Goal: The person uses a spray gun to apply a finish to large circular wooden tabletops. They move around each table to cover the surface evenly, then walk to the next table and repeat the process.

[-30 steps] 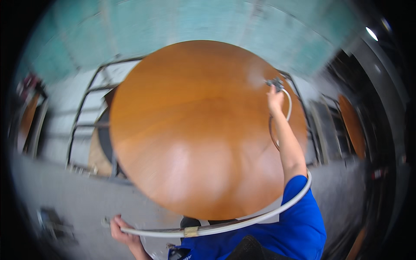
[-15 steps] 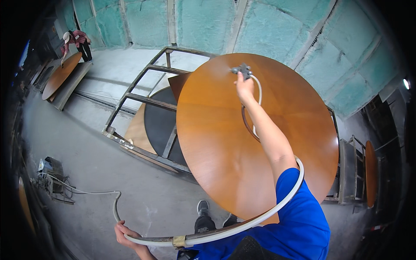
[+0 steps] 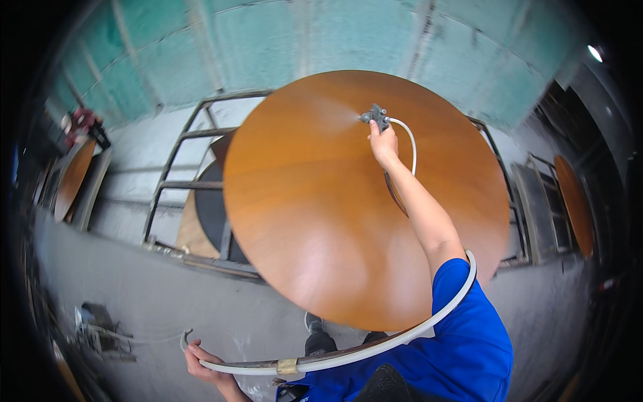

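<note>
My right hand (image 3: 384, 143) is closed around a grey spray gun (image 3: 375, 116) over the far part of a large round wooden tabletop (image 3: 321, 221). A pale mist fans out leftward from its nozzle. The tabletop is orange-brown with a sheen. A white hose (image 3: 412, 147) and a brown one run back from the gun beneath my forearm. At the lower left, my left hand (image 3: 206, 362) grips a thick whitish hose (image 3: 395, 344) that loops in front of my body to my right upper arm. Yellowish tape binds it to a darker line.
A dark metal frame rack (image 3: 161, 191) supports the tabletop, with a dark round panel (image 3: 210, 211) lower inside. Equipment (image 3: 100, 331) stands on the floor at left. Another person (image 3: 84, 127) bends over a round top (image 3: 75, 177) far left. An orange-brown panel (image 3: 574, 204) stands at right.
The view has turned, so the rack and far person sit further left. The spray gun stays in my right hand, and its mist shows larger. My left hand keeps hold of the hose.
</note>
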Motion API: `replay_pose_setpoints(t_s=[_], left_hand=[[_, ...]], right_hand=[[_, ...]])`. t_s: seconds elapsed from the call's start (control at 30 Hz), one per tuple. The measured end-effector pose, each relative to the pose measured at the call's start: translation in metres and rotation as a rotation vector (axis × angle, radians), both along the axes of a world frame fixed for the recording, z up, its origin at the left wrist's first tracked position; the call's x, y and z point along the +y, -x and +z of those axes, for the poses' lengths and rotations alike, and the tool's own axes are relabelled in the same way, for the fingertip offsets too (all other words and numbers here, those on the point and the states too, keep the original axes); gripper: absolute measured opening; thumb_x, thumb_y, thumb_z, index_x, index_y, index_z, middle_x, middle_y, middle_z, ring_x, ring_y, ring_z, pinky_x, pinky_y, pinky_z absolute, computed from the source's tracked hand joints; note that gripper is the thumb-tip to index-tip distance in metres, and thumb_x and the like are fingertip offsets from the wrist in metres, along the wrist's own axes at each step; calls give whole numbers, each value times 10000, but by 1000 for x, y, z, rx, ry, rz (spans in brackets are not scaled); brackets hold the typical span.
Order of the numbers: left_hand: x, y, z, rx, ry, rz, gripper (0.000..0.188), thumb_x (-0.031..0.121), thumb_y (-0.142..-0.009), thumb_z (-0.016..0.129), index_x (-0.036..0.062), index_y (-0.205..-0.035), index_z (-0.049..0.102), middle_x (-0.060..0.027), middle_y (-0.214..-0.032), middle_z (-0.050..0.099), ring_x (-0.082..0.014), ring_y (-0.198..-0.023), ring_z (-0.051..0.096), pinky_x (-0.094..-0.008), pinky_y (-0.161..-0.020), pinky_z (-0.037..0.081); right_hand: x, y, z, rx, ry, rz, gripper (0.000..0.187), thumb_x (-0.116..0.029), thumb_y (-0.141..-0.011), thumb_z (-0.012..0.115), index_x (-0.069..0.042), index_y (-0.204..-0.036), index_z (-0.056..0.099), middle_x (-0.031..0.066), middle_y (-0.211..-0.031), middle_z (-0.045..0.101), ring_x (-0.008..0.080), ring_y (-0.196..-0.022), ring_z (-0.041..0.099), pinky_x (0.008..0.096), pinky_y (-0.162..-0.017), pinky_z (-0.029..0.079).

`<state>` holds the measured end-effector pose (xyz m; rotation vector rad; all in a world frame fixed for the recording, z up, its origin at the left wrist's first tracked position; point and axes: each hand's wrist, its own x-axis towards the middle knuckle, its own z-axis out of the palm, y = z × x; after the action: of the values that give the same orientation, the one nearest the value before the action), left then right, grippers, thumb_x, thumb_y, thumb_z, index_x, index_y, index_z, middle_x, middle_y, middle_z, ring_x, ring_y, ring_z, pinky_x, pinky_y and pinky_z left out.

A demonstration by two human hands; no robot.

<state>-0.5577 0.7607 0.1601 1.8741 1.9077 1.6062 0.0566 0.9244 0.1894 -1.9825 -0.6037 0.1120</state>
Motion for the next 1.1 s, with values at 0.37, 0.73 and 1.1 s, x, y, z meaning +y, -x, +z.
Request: replay_pose_setpoints(t_s=[0.37, 0.73, 1.1], left_hand=[[-59, -164, 9, 108, -3, -339, 334, 180, -1059, 477, -77, -897, 615, -167, -715, 594, -234, -644, 513, -382, -605, 437], [-90, -173, 31, 198, -2, -343, 293, 173, -1010, 553, -31, -818, 639, -162, -620, 564, -256, -534, 458, -408, -522, 400], [-88, -25, 19, 73, -3, -88, 288, 114, -1005, 460, -65, -870, 640, -161, -712, 611, -220, -596, 539, -360, -563, 427]], right_hand=[[-341, -273, -1, -34, -71, -479, 469, -441, -974, 578, -25, -1187, 622, 208, -982, 717, 361, -960, 691, 459, -845, 517], [-447, -296, 11, -188, 29, -763, 568, -474, -962, 577, 32, -1220, 581, 325, -1108, 668, 487, -1099, 622, 517, -928, 484], [-201, -97, -17, 107, -36, -186, 413, -398, -980, 581, -60, -1211, 634, 132, -880, 730, 268, -789, 700, 412, -757, 526]])
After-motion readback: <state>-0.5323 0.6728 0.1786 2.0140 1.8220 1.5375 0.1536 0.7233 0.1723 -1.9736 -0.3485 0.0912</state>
